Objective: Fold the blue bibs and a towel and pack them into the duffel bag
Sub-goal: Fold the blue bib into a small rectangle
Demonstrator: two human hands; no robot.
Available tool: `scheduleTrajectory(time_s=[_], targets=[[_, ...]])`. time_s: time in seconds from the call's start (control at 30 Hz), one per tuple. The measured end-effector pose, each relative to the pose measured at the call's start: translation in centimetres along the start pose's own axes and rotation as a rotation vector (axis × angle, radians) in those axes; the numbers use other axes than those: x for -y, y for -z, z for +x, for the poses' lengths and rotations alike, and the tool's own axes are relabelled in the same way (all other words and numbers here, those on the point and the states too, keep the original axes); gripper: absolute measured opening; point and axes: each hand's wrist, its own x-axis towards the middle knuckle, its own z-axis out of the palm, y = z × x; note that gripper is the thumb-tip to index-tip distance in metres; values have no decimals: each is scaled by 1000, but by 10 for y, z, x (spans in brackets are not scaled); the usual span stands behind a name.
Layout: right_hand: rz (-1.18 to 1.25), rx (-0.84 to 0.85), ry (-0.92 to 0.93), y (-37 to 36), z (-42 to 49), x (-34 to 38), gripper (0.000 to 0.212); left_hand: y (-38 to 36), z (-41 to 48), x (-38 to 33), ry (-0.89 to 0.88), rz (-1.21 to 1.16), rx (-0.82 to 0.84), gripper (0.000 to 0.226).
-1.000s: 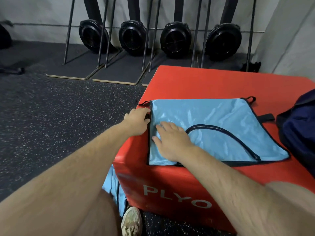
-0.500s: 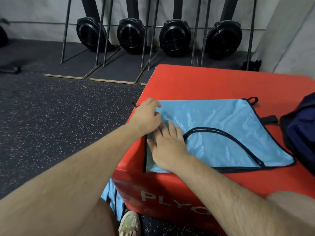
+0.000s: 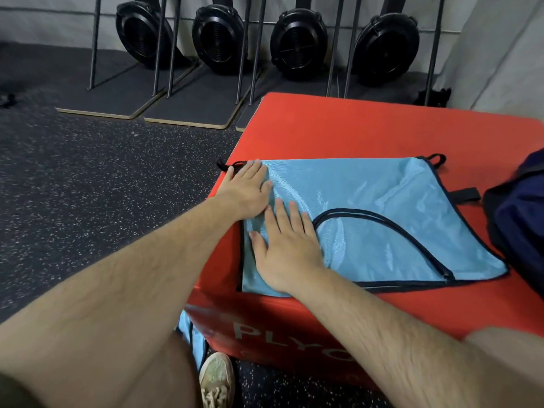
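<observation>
Thin, slippery light-blue mesh bib w/ black trim (image 3: 368,207), limp, near the red plyo box's (image 3: 368,128) left edge; your left hand (image 3: 245,188) & right hand (image 3: 287,248) lie flat, released. Pinch trim corners.

White capital lettering reading "PLYO" is printed on the near side face of the red box (image 3: 338,316), the final letter partly cut off by a forearm; no other legible text observed.

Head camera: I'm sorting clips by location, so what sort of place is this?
Most likely a gym: a red plyo box, speckled rubber flooring, and a row of upright rowing machines along the wall.
</observation>
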Motion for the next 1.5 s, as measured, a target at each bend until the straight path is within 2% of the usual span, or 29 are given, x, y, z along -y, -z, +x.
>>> scheduleTrajectory(time_s=[0.3,0.4,0.47,0.57,0.67,0.77,0.83,0.97,1.13,1.23,1.3,1.37,1.43,1.5], targets=[[-23,64,56,29,-1,6,59,3,-7,3,-166,-75,-125,48],[-70,33,70,40,-9,13,47,11,-13,4,-86,-80,-173,41],[-72,24,83,48,-17,20,46,15,-15,5,-64,-78,-193,38],[-1,102,55,55,-28,28,58,18,-13,7,-40,-79,-184,34],[-4,186,18,55,-35,31,74,24,-16,2,98,-81,-193,43],[27,176,-14,54,-36,34,59,25,-15,-3,303,-97,-154,65],[59,151,-39,56,-36,36,44,25,-10,-1,365,-177,-107,66],[66,130,-60,56,-36,39,40,30,-7,1,290,-227,-63,28],[96,123,-23,55,-44,40,43,33,-15,-6,255,-277,-53,31],[140,105,41,51,-54,40,58,41,-21,-11,243,-343,-49,30],[196,106,86,50,-59,41,70,45,-27,-14,236,-408,-70,25],[250,119,113,51,-61,42,72,50,-36,-16,251,-416,-88,13],[291,142,122,51,-63,42,58,55,-45,-15,287,-405,-118,37],[311,172,117,49,-66,42,41,54,-47,-11,289,-478,-118,42]])
